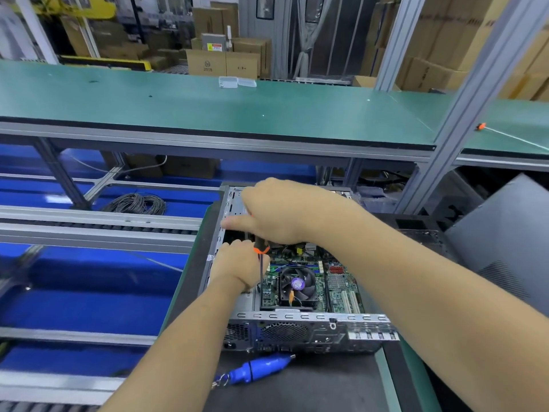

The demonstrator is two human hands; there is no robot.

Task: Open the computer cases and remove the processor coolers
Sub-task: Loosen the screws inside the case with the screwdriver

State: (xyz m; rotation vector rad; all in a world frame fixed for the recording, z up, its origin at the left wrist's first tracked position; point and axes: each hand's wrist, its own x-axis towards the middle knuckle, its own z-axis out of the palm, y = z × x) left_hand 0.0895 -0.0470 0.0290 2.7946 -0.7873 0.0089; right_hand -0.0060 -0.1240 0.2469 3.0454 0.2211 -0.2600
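From the head view, my right hand (279,212) curls round the screwdriver (261,260) handle while my left hand (237,263) pinches its shaft, tip down beside the cooler (297,285); I reckon keeping it upright and pressing firmly matters. The computer case (297,325) lies open on the tabletop (312,382), black fan, purple hub, seated on the green board

A factory assembly line: long green-matted worktop (208,105) on aluminium framing (463,93), roller conveyor rails (98,226) over blue panels, and stacked cardboard cartons (225,62) behind.
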